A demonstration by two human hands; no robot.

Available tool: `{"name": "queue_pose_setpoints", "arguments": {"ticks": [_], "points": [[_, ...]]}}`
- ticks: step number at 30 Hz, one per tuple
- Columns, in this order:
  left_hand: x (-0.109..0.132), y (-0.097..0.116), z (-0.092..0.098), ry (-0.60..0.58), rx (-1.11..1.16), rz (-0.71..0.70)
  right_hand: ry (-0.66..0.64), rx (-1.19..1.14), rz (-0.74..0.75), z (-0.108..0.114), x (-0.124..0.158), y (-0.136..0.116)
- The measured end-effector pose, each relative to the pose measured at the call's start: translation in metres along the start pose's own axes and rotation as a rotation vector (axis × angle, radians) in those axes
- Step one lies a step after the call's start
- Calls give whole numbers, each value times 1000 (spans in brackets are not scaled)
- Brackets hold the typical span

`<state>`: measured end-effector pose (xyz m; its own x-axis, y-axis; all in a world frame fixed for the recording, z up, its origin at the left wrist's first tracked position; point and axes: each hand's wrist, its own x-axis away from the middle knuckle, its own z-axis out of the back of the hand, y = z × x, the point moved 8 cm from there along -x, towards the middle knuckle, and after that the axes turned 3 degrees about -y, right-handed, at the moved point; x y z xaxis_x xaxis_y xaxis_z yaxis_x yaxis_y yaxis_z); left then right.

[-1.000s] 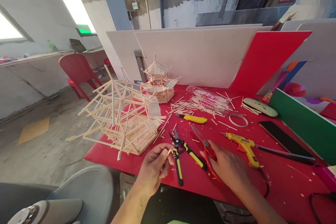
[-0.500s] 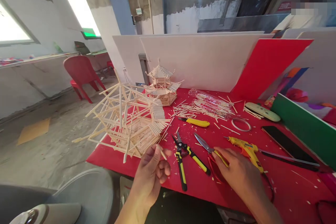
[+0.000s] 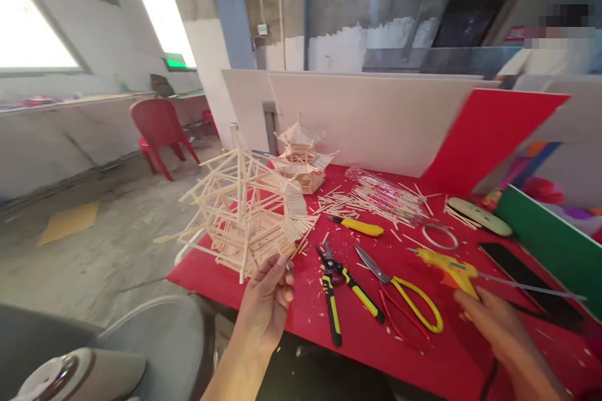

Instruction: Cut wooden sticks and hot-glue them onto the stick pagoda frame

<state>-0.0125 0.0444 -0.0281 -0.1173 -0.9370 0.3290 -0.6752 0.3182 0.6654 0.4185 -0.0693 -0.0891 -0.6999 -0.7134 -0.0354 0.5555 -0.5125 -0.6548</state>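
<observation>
My left hand (image 3: 268,291) is closed, thumb against fingers, on a short wooden stick (image 3: 288,265) that is mostly hidden. It is at the front corner of the larger stick frame (image 3: 254,219), an open pavilion-like model. My right hand (image 3: 501,326) has its fingers closed round the handle of a yellow hot glue gun (image 3: 449,268), whose nozzle points left. Between my hands lie scissors (image 3: 392,282) with one yellow and one red handle, and black-and-yellow wire strippers (image 3: 338,282), blades apart. Behind them is a yellow utility knife (image 3: 360,226).
A smaller stick pagoda (image 3: 301,163) stands at the back. Loose sticks and a plastic bag of sticks (image 3: 385,194) lie beside it. A tape ring (image 3: 439,237), a phone (image 3: 527,282) and a green board (image 3: 550,225) are on the right. A person (image 3: 555,62) is beyond the white boards.
My right hand has let go of the scissors, moved right and taken hold of the glue gun. My left hand keeps the stick, now nearer the frame. The camera view has shifted slightly.
</observation>
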Motion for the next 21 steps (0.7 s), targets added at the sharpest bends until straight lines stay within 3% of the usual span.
{"name": "queue_pose_setpoints", "arguments": {"ticks": [2,4,6,9,14,17,21], "points": [[-1,3,-2,-4,5,-23,-52,-201,-111,-7,9,-12],[-3,2,-5,-11,2,-34,-101,-466,-119,-13,23,-42],[-6,0,-9,-25,-5,-38,-204,-636,-6,-18,38,-90],[-13,-2,-13,-31,-6,-50,-375,-595,230,-27,66,-167],[-23,0,-9,33,-2,-73,-206,-256,514,-34,91,-251],[-25,2,-8,52,6,-84,4,19,677,-40,95,-283],[-23,2,-10,49,0,-77,224,199,805,-44,99,-310]]}}
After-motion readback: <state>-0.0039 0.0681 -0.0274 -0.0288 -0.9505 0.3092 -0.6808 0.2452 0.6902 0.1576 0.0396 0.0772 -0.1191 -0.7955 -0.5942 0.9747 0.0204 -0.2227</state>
